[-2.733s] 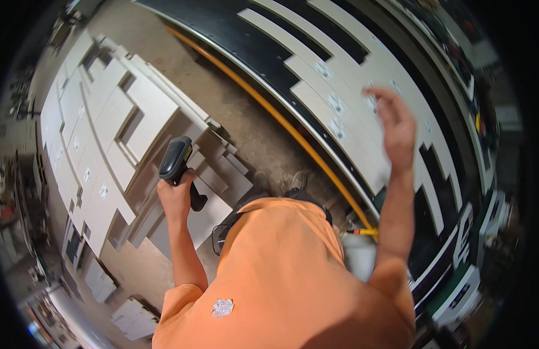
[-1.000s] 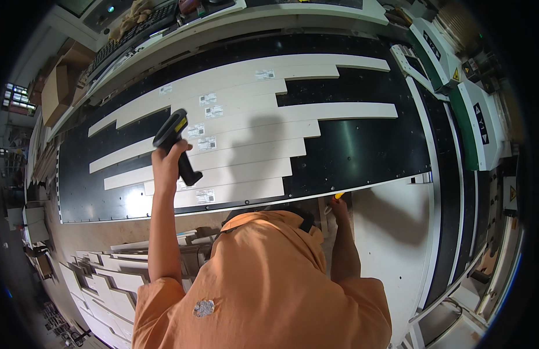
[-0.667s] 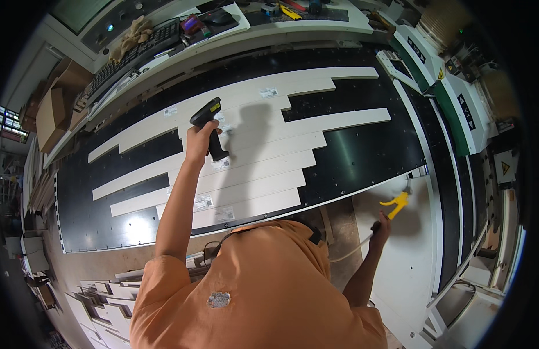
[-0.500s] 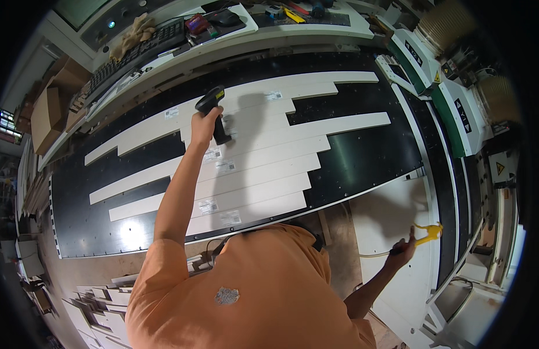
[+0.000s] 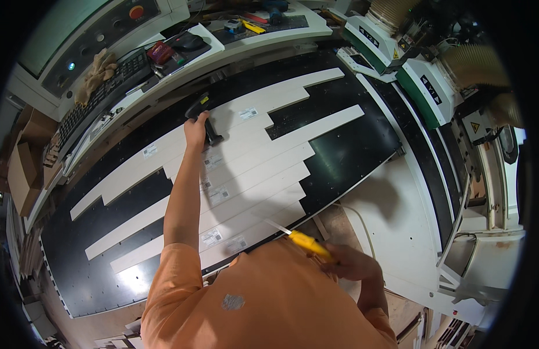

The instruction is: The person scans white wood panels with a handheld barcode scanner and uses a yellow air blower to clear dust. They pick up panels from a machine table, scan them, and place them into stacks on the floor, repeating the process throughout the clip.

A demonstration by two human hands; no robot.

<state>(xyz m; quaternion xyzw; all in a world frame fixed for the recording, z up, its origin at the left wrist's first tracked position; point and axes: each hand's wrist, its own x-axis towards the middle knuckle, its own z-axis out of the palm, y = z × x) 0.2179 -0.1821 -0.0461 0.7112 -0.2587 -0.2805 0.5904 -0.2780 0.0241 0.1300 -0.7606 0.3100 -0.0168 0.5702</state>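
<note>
My left hand (image 5: 194, 131) is closed around the handle of a black handheld barcode scanner (image 5: 212, 137). It is above long white panel strips (image 5: 263, 160) lying side by side on a black table (image 5: 345, 166), their ends stepped. Several strips carry small printed labels (image 5: 218, 193). At the table's near edge, my right hand (image 5: 348, 263) is wrapped around a yellow air blow gun (image 5: 307, 243). Its thin nozzle points left over the nearest strips; my fingers partly hide its grip.
Beyond the table a white ledge holds a keyboard (image 5: 101, 93), work gloves (image 5: 98, 72), a mouse (image 5: 188, 41) and a yellow cutter (image 5: 253, 27). Green-and-white machine heads (image 5: 420, 90) with ribbed hoses stand at the far right. Cardboard boxes (image 5: 25, 174) are at left.
My right hand has swung the air blow gun from the far right leftward to the table's near edge. The scanner stays in my left hand over the strips. The whole view has shifted and turned.
</note>
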